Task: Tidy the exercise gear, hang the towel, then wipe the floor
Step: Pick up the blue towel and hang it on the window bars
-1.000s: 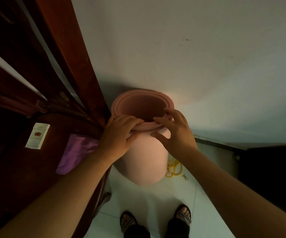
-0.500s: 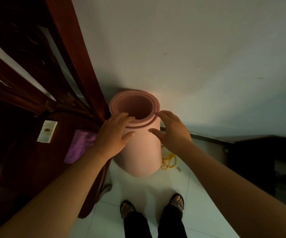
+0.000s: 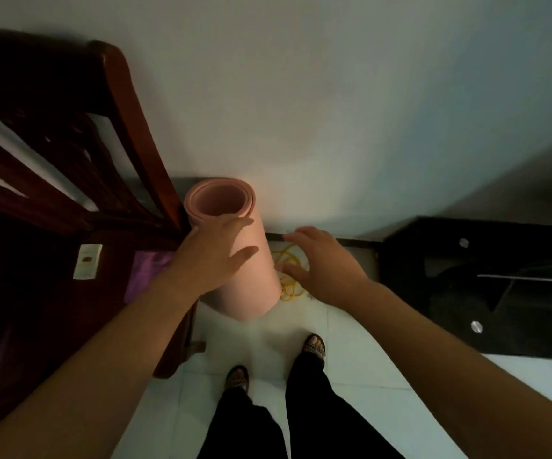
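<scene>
Beside chair (image 3: 128, 107), upright rolled mat (image 3: 251, 286) is touched by left hand (image 3: 211, 256), fingers straight; at its 3 o'clock, right hand (image 3: 324, 263) is held open, empty, prob. clear of it.

A dark reddish wooden chair (image 3: 135, 127) stands on the left, its slatted back close to a plain pale wall (image 3: 334, 94). A small white packet (image 3: 87, 261) with a brownish mark lies flat on its seat. On the right a low black stand (image 3: 450, 260) with a glossy top sits against the same wall, with round silver fittings (image 3: 476, 326) on it, and a dark skirting strip (image 3: 357, 240) runs along the wall's foot.
</scene>
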`<state>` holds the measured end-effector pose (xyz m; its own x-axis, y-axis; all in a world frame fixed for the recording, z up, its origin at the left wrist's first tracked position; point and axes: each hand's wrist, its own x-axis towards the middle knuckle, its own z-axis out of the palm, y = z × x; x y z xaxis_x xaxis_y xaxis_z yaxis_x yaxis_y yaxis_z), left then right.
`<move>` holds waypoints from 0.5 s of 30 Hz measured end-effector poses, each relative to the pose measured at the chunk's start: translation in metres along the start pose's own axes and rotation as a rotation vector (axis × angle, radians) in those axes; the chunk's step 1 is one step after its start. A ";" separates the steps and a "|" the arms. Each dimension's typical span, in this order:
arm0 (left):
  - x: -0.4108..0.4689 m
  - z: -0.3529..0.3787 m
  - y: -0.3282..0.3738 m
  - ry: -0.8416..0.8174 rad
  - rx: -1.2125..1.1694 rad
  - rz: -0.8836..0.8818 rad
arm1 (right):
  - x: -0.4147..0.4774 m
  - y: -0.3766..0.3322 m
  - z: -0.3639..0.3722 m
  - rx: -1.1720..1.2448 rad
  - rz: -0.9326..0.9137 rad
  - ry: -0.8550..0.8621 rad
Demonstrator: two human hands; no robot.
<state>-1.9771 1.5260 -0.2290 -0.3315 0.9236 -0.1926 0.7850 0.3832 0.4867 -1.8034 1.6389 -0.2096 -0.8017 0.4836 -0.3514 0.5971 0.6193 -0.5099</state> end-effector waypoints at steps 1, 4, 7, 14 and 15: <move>-0.002 -0.006 0.009 0.015 0.000 0.036 | -0.012 -0.005 -0.005 0.003 0.014 0.025; -0.017 -0.024 0.034 0.060 -0.038 0.133 | -0.047 -0.023 -0.016 0.008 0.096 0.109; -0.040 -0.043 0.047 0.069 -0.063 0.201 | -0.080 -0.043 -0.020 0.027 0.171 0.228; -0.102 -0.074 0.055 0.071 -0.084 0.387 | -0.155 -0.094 -0.004 0.087 0.319 0.352; -0.109 -0.075 0.057 0.071 -0.091 0.417 | -0.166 -0.100 -0.002 0.095 0.335 0.374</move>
<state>-1.9350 1.4462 -0.1165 -0.0336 0.9950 0.0936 0.8110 -0.0276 0.5844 -1.7305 1.4979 -0.0987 -0.4908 0.8452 -0.2116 0.8004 0.3415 -0.4926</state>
